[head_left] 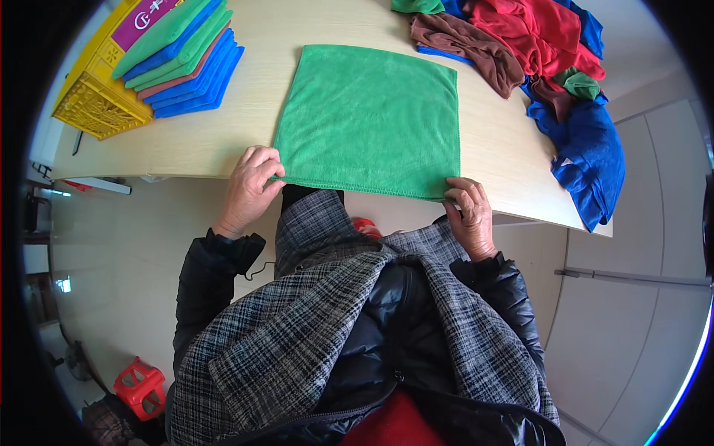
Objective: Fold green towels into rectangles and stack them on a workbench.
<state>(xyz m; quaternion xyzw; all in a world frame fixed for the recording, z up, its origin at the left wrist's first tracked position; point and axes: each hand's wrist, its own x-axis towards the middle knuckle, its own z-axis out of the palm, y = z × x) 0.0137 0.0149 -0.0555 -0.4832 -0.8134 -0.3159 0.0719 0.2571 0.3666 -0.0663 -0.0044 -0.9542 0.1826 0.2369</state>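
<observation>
The cloth pile [520, 37] at the tabletop's [253, 126] far right corner is cut off by the picture's top edge; the yellow crate [97, 104] runs off at the far left corner.

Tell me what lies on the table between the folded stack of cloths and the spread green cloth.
Nothing: in the head view, only bare table separates the folded stack from the green cloth.
</observation>
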